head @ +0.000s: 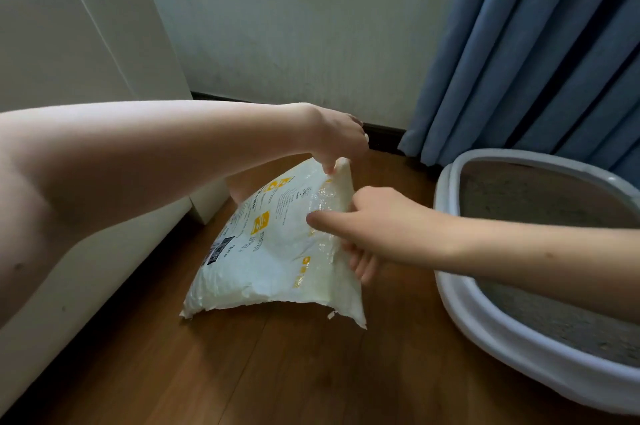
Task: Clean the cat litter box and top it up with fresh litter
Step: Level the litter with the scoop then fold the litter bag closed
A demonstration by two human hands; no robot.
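On the wooden floor (311,372), between a pale upholstered sofa (86,54) at the left and the litter box (485,320) at the right, stood the bag of litter (277,258), tilted up on its lower edge. The sofa's side was smooth and matte, its corners rounded. Next along, the left hand (334,137) reached down over the bag and pinched its upper corner between thumb and fingertips, the fingers curled narrow on the plastic. The bag itself was white, glossy and crinkled, plump with its fill, printed with yellow squares and small dark text; its bottom seam looked ragged. The right hand (367,230) gripped the bag's right edge, thumb laid across the front and fingers wrapped behind.

The step appeared to be lifting or opening the bag for the top-up. To do it well, the weight would be better borne from beneath than from the thin corner, since slick film can slip or tear; keeping the mouth uppermost until it is over the box would guard against spilling.

Further right, the box was a rounded pale-grey plastic tray with a thick rolled rim, holding flat, grainy grey litter. Behind it hung a blue curtain (536,44) in soft folds.
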